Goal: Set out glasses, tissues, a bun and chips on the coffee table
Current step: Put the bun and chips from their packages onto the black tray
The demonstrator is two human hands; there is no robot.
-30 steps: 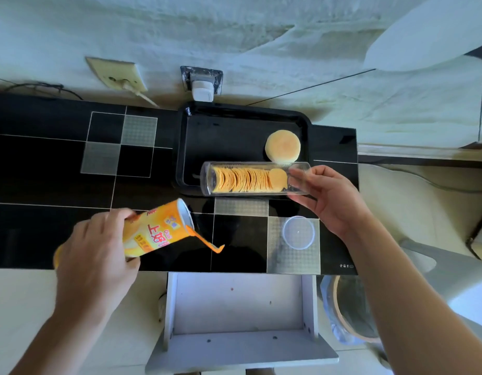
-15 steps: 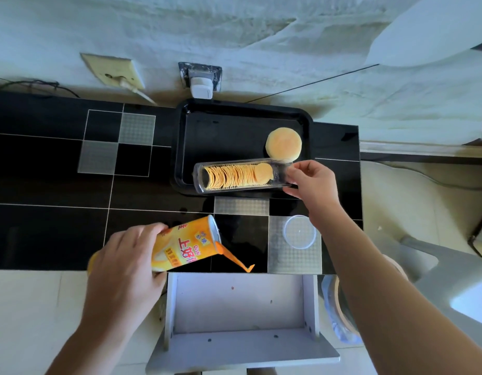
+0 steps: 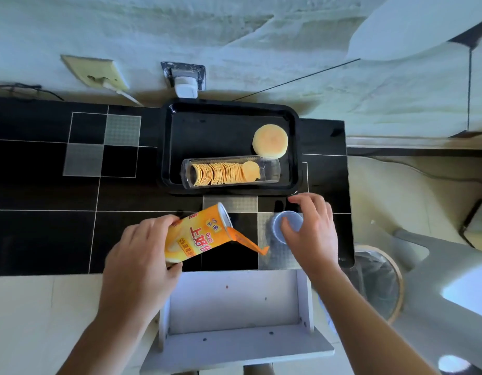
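Nearest the camera, a white shelf unit (image 3: 234,301) stands against the front edge of the black coffee table (image 3: 39,185). Just above it, the left hand (image 3: 138,262) is wrapped around the base of an orange chips can (image 3: 198,235), fingers curled tight, holding it tilted with its open mouth pointing up and right; an orange strip of torn seal (image 3: 248,242) hangs from the rim. To the right, the right hand (image 3: 311,234) is spread loosely over a round translucent lid (image 3: 287,226) lying on a grey tile of the table (whether the fingertips actually grip it or only rest on it cannot be told). Farther back, a black tray (image 3: 231,110) sits at the table's far edge. Inside it, a clear plastic sleeve (image 3: 269,169) lies on its side along the near rim, holding a row of chips (image 3: 223,173). Just behind the sleeve's right end lies the bun (image 3: 270,141), pale and round, touching or almost touching it.
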